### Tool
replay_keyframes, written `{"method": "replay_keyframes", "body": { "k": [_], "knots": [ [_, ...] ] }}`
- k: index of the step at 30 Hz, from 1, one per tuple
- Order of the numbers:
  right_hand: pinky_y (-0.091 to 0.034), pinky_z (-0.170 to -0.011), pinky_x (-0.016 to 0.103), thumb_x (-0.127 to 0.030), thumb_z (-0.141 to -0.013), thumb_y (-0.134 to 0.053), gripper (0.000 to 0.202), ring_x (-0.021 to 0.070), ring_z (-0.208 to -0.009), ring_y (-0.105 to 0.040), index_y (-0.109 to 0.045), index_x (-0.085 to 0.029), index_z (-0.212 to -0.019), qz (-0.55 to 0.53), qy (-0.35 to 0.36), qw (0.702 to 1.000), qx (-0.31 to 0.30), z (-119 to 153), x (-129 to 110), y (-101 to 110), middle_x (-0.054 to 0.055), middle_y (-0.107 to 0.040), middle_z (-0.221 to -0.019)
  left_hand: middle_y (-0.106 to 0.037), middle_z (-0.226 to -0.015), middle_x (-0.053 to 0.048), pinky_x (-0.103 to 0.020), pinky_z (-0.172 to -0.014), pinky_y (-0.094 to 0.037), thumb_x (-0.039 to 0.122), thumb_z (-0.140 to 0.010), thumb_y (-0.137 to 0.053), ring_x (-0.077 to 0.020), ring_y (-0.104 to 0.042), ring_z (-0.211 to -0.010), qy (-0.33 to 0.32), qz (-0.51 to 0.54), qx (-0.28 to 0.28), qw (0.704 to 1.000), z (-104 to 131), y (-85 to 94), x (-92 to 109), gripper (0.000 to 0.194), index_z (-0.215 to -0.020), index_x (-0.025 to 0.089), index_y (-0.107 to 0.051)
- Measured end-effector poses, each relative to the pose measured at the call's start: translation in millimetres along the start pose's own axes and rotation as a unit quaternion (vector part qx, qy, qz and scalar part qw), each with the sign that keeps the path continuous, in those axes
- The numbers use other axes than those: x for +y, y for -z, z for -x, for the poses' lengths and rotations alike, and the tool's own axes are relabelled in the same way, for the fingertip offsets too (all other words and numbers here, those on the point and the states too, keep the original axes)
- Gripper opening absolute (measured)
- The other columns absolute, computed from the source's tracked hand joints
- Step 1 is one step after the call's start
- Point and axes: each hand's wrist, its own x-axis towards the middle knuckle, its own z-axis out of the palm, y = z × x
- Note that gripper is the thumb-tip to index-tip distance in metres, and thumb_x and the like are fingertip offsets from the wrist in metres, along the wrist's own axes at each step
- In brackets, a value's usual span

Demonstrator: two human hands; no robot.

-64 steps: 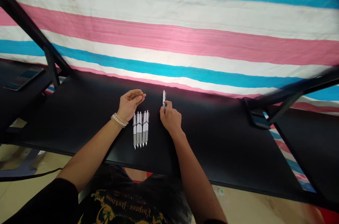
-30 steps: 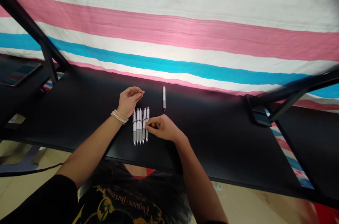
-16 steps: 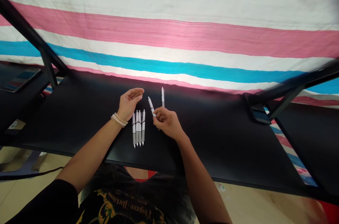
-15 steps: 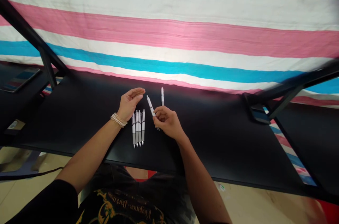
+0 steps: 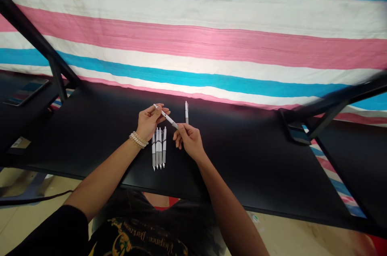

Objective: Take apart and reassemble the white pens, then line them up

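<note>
Between my two hands a white and grey pen (image 5: 168, 117) is held at a slant above the table. My left hand (image 5: 149, 121) pinches its upper end between thumb and fingers. The lower end sits in the closed fingers of my right hand (image 5: 190, 138). Several matching pens (image 5: 159, 148) lie side by side below my left hand, silver tips toward me. Another single pen (image 5: 186, 111) lies just beyond my right hand, its lower part hidden by that hand.
The black table (image 5: 242, 159) has a striped sheet (image 5: 211, 46) rising behind it. Dark slanted supports (image 5: 39, 40) stand at both sides. A phone (image 5: 26, 91) lies at far left, and a dark object (image 5: 299, 133) rests by the right support.
My left hand has taken hold of the pen's upper end. The pen has tilted further to the left, and my right hand's grip now sits at its lower end.
</note>
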Motion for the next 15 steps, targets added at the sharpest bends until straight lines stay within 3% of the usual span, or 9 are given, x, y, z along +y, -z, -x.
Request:
{"method": "replay_keyframes", "body": {
  "k": [4, 7, 9, 12, 15],
  "knots": [
    [-0.044, -0.042, 0.022, -0.045, -0.093, -0.057, 0.032, 0.0092, -0.045, -0.053, -0.072, -0.018, -0.101, 0.098, 0.066, 0.991, 0.07, 1.2, 4.6, -2.6, -0.001, -0.061, -0.065, -0.073, -0.09, -0.008, -0.035, -0.081, -0.058, 0.046, -0.074, -0.082, -0.0208, -0.073, -0.086, 0.001, -0.002, 0.019, 1.0, -1.0, 1.1, -2.0, 0.039, -0.094, 0.014, -0.071],
    [-0.054, -0.061, 0.026, -0.036, -0.088, -0.066, 0.023, 0.0145, -0.073, -0.065, -0.075, -0.023, -0.105, 0.151, 0.136, 0.973, 0.106, 1.3, 4.8, -3.6, 0.004, -0.07, -0.091, -0.072, -0.089, -0.007, -0.035, -0.082, -0.059, 0.045, -0.073, -0.083, -0.0199, -0.073, -0.085, 0.006, 0.006, 0.039, 0.999, -2.1, 2.7, -3.3, 0.038, -0.092, 0.014, -0.072],
    [-0.056, -0.066, 0.027, -0.036, -0.086, -0.069, 0.027, 0.0168, -0.085, -0.067, -0.073, -0.024, -0.11, 0.132, 0.136, 0.977, 0.1, 0.8, 4.6, -4.0, 0.006, -0.069, -0.106, -0.073, -0.089, -0.007, -0.034, -0.082, -0.059, 0.045, -0.072, -0.083, -0.0194, -0.073, -0.085, 0.005, 0.009, 0.051, 0.999, -3.3, 3.9, -3.9, 0.038, -0.093, 0.014, -0.072],
    [-0.056, -0.057, 0.027, -0.04, -0.09, -0.063, 0.03, 0.0145, -0.071, -0.066, -0.07, -0.022, -0.113, 0.077, 0.092, 0.989, 0.09, -0.1, 5.9, -4.4, 0.006, -0.07, -0.093, -0.073, -0.09, -0.008, -0.033, -0.08, -0.059, 0.045, -0.072, -0.083, -0.0197, -0.073, -0.085, 0.007, 0.012, 0.056, 0.998, -4.9, 5.1, -4.5, 0.039, -0.093, 0.014, -0.072],
    [-0.058, -0.068, 0.029, -0.038, -0.084, -0.071, 0.025, 0.017, -0.085, -0.067, -0.073, -0.022, -0.103, 0.072, 0.113, 0.987, 0.089, -0.9, 7.3, -4.2, 0.007, -0.068, -0.102, -0.073, -0.09, -0.008, -0.033, -0.08, -0.059, 0.045, -0.072, -0.083, -0.02, -0.073, -0.086, 0.01, 0.015, 0.058, 0.998, -5.4, 5.0, -4.8, 0.038, -0.093, 0.014, -0.072]
  ]
}}
